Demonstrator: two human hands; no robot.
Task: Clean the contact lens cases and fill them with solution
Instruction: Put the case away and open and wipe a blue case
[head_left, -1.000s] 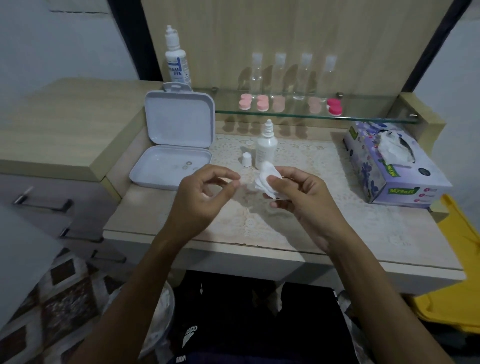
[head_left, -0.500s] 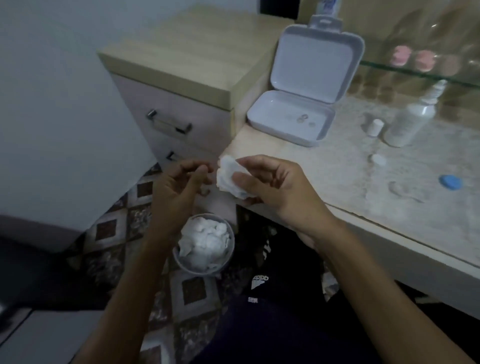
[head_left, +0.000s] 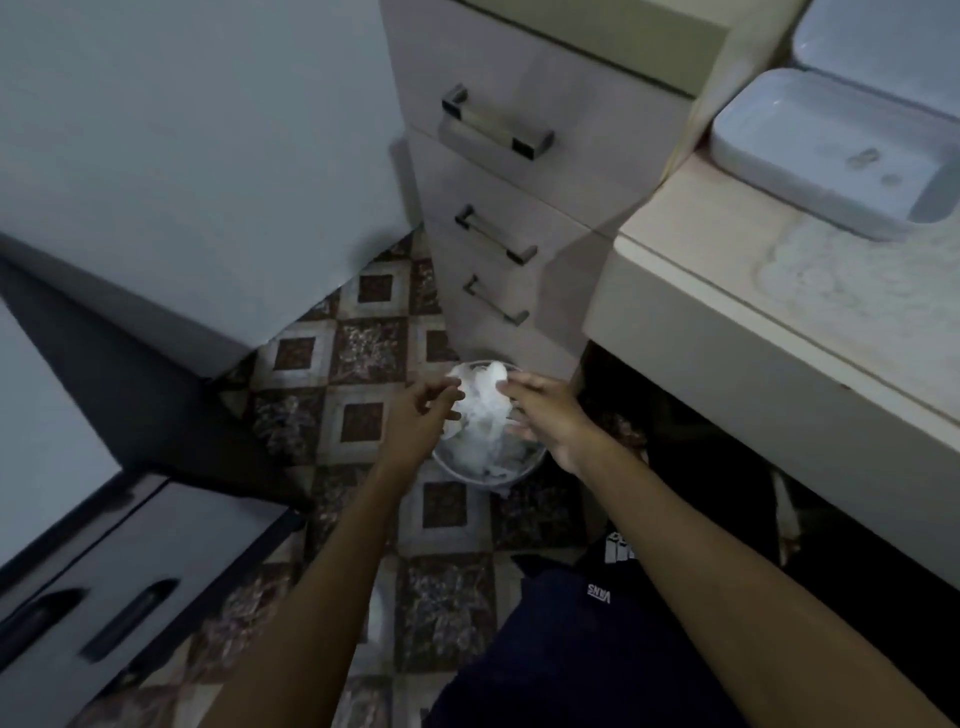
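Tissue (head_left: 485, 395), crumpled white, over round bin (head_left: 514, 470); right hand (head_left: 545, 415) grip touching it; left hand (head_left: 421, 421) loosely curled, empty.

Both forearms are bare, without sleeves, and the dark navy shorts (head_left: 566, 649) carry a small white logo

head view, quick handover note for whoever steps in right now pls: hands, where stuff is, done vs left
Left hand: over the floor bin, fingers loosely curled; whether it holds anything is too blurred to tell.
Right hand: over the same bin, fingers fairly straight, beside a white tissue at the bin's top; grip or release unclear.
Bin already holds white tissue wads.
Open white box sits on the tabletop, upper right, with small items inside.
Lens cases and solution bottle are out of view, so what is cleaned or filled cannot be judged from here.
Left: drop the tissue, return to the table.
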